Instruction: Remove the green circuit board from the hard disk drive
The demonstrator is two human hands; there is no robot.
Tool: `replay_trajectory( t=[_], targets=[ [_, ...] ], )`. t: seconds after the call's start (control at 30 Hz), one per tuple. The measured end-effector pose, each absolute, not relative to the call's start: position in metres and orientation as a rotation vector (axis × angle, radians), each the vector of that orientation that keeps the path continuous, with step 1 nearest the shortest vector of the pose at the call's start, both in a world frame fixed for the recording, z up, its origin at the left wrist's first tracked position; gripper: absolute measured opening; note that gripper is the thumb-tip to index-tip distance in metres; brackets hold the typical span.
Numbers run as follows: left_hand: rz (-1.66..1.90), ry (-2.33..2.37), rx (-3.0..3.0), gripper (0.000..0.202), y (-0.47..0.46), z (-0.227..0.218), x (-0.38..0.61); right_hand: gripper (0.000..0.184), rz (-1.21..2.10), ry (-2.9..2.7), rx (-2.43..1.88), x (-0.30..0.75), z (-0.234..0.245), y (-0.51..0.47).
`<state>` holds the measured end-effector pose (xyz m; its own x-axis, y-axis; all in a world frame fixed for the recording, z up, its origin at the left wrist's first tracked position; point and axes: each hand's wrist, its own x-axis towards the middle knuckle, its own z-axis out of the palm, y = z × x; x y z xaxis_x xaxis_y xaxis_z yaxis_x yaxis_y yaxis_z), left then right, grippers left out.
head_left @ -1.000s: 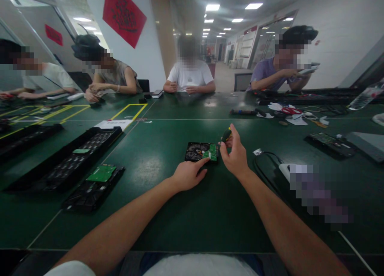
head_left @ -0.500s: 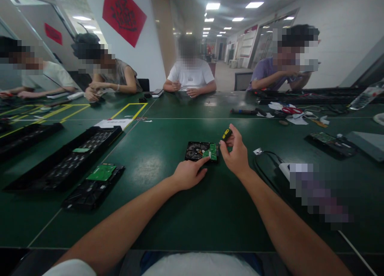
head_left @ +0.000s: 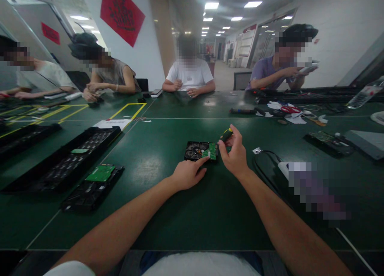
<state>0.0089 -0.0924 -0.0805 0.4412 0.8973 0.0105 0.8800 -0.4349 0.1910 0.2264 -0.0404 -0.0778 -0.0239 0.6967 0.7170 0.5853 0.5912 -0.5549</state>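
**Hard Drive Under Left Hand, Screwdriver in Right Hand**

Three hard drives are identifiable on the green table [head_left: 168, 220]. The first hard drive [head_left: 193, 150] lies flat, board side up, in front of the person, between the two hands. The second hard drive [head_left: 93, 188], also with a green board, lies to the left; the third hard drive [head_left: 328, 144] lies to the right, well apart from the hands.

The hands are apart from each other. The left hand [head_left: 187, 175] rests at the near edge of the first drive, index finger extended onto the green board, thumb spread away from it. The right hand [head_left: 235, 154] pinches one screwdriver [head_left: 227, 135], yellow and dark, between thumb and fingers beside the drive's right end. The screwdriver tip cannot be made out. The left index finger covers part of the board.

At least two black trays stand at the left: a long tray [head_left: 52, 163] behind the second drive, and another tray [head_left: 55, 128] beyond it. To the right of the right hand lie one black cable [head_left: 267, 176] with a silver connector and one white-edged object [head_left: 282, 167], its top obscured. One gray box [head_left: 367, 142] and one clear bottle [head_left: 364, 94] lie farther right. Four co-workers sit across the table.
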Motion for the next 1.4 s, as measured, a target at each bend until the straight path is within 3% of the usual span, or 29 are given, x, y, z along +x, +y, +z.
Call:
replay_trajectory(
  t=[0.23, 0.53, 0.7, 0.83, 1.0, 1.17, 1.4],
  targets=[
    [0.159, 1.558, 2.515, 0.058, -0.093, -0.080, 0.009, 0.071, 0.001, -1.620, -1.166, 0.229, -0.069, -0.045],
    [0.166, 1.549, 2.513, 0.058, -0.093, -0.080, 0.010, 0.048, -0.127, -1.840, -1.555, 0.248, -0.016, -0.054],
    [0.178, 1.545, 2.509, 0.058, -0.093, -0.079, 0.009, 0.034, 0.008, -1.994, -2.145, 0.273, -0.001, -0.077],
    [0.167, 1.534, 2.509, 0.058, -0.092, -0.080, 0.009, 0.029, 0.107, -1.834, -2.330, 0.296, -0.009, -0.098],
    [0.158, 1.562, 2.493, 0.058, -0.091, -0.081, 0.010, 0.035, 0.293, -1.660, -2.515, 0.322, -0.011, -0.102],
    [0.173, 1.553, 2.505, 0.057, -0.092, -0.082, 0.010, 0.037, 0.440, -1.677, -2.531, 0.330, -0.006, -0.101],
    [0.225, 1.532, 2.497, 0.057, -0.090, -0.084, 0.008, 0.042, 0.192, -1.779, -2.214, 0.311, -0.006, -0.091]
  ],
)
